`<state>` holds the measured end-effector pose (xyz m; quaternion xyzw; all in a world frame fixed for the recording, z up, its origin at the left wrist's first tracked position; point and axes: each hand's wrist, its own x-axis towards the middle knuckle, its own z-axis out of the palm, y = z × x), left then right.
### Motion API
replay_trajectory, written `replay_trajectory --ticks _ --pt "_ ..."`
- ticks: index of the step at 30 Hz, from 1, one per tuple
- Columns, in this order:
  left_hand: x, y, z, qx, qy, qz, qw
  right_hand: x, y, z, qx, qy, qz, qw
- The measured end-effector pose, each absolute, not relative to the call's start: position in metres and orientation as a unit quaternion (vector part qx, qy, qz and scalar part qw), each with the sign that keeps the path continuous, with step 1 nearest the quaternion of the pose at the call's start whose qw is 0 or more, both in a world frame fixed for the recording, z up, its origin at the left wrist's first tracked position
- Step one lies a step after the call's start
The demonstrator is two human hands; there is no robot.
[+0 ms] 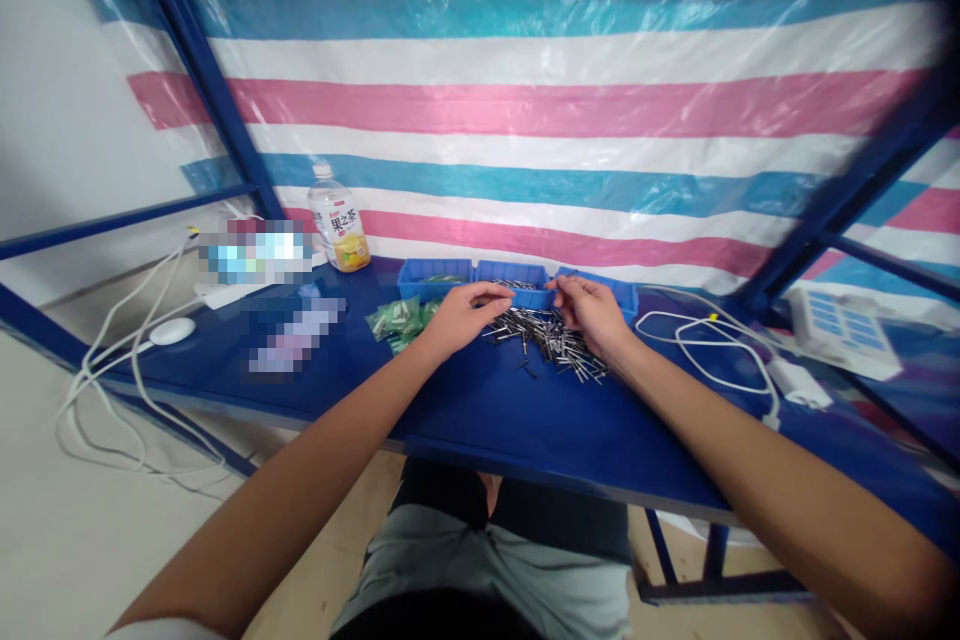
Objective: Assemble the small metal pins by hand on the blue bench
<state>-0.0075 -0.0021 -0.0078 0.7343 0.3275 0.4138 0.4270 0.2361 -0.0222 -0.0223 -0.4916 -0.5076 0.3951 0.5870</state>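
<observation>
A loose pile of thin, dark and silvery metal pins [551, 338] lies on the blue table in front of three small blue bins. My left hand [469, 313] is over the pile's left edge, thumb and fingers pressed together in a pinch. Above the pile's right side, my right hand [592, 312] has its fingers curled closed. Whatever either hand holds is too small to make out. More metal pieces lie in the middle bin [534, 298]. The left bin [420, 286] has something greenish inside, and my right hand partly covers the right bin [624, 296].
Green plastic packets [397, 320] lie left of the pile, partly behind my left hand. A drink bottle [339, 220] stands at the back left. White cables [697, 345], an adapter [801, 382] and a white device with blue keys [847, 332] are on the right.
</observation>
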Motion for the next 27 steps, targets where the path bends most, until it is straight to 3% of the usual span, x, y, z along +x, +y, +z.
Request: replay_trajectory --ticks 4,9,12,17,27 --pt "-0.008 -0.002 -0.008 0.732 0.334 0.408 0.431 0.242 -0.025 -0.019 -0.520 -0.547 0.352 0.553" --pt "-0.008 -0.001 -0.009 0.743 0.323 0.410 0.420 0.235 -0.040 -0.015 -0.535 -0.761 0.034 0.365" --pt "-0.008 0.000 -0.010 0.748 0.316 0.413 0.413 0.228 -0.045 -0.019 -0.531 -0.799 -0.040 0.278" --pt "-0.008 0.000 -0.011 0.745 0.319 0.415 0.413 0.226 -0.044 -0.025 -0.521 -0.826 -0.040 0.212" --pt "-0.007 0.001 -0.012 0.741 0.325 0.404 0.427 0.229 -0.036 -0.027 -0.509 -0.820 0.017 0.261"
